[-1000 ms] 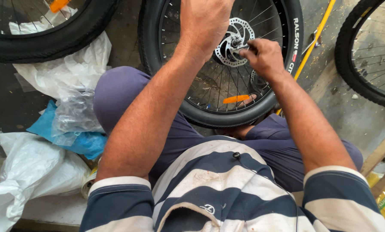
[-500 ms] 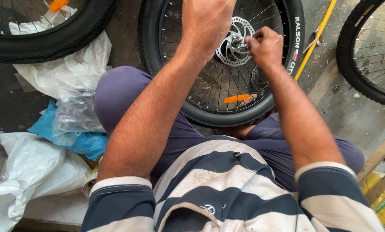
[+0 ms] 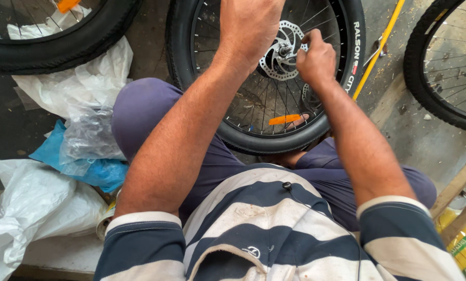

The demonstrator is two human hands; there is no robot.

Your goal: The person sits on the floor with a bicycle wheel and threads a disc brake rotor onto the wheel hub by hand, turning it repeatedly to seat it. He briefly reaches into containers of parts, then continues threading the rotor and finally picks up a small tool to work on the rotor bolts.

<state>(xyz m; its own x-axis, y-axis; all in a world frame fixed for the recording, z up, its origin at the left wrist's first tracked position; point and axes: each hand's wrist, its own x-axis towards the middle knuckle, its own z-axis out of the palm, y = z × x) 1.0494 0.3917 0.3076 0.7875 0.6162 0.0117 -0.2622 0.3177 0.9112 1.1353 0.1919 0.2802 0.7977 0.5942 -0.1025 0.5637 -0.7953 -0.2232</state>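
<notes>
Because the wheel (image 3: 267,78) stands upright between my knees in the upper middle of the frame, its hub faces me and both hands can reach the brake disc (image 3: 281,52) at once. My left hand (image 3: 251,28) comes in from above, back toward me, laid over the spokes to the left of the disc, seemingly to steady the wheel; whether its fingers grip anything I cannot tell. My right hand (image 3: 316,60) is curled tight, fingertips pressed together at the axle end just beside the disc. Both forearms stretch up and slightly inward. Crumpled plastic bags (image 3: 71,104) lie at the left.
</notes>
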